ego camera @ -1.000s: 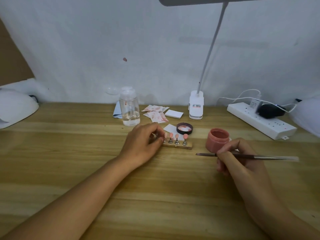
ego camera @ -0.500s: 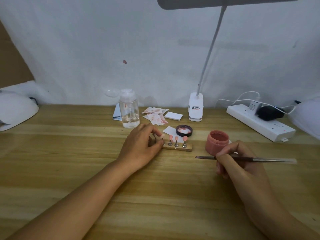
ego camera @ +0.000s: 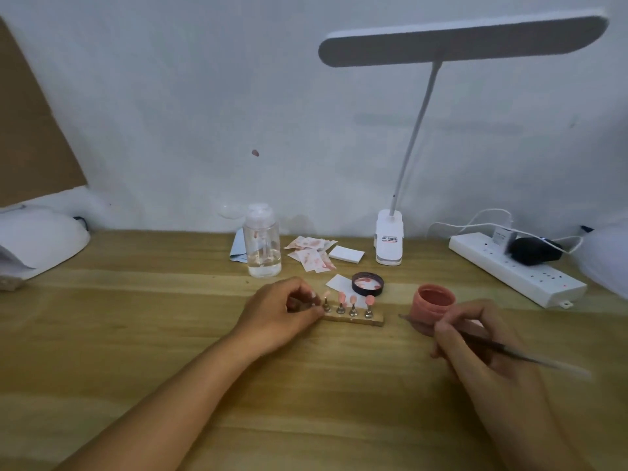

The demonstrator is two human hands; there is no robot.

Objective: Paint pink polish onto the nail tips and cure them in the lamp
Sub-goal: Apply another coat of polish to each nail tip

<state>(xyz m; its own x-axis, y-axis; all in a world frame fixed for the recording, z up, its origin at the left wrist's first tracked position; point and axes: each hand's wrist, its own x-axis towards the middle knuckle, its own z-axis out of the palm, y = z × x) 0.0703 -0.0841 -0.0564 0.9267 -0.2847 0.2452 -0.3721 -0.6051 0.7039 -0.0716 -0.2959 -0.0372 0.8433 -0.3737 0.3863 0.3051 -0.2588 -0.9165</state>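
A small wooden stand (ego camera: 365, 320) at the middle of the table carries several pink nail tips (ego camera: 353, 300) on metal pegs. My left hand (ego camera: 282, 316) curls round the stand's left end, its fingers at the leftmost peg. The open pink polish jar (ego camera: 431, 302) stands to the right of the stand, and its dark lid (ego camera: 367, 283) lies behind. My right hand (ego camera: 475, 345) holds a thin brush (ego camera: 516, 355) just in front of the jar, the brush tip pointing left by the jar's base. A white curing lamp (ego camera: 37, 239) sits at the far left.
A clear pump bottle (ego camera: 261, 246), stained wipes (ego camera: 311, 254) and a white pad (ego camera: 346, 254) lie at the back. A clip desk lamp (ego camera: 389, 243) reaches overhead. A white power strip (ego camera: 516, 270) with plugs runs along the right. Another white object (ego camera: 608, 260) sits at the right edge.
My head has tilted up, so more of the desk lamp shows. My right hand has tilted the brush, its rear end now lower. My left hand stays on the stand.
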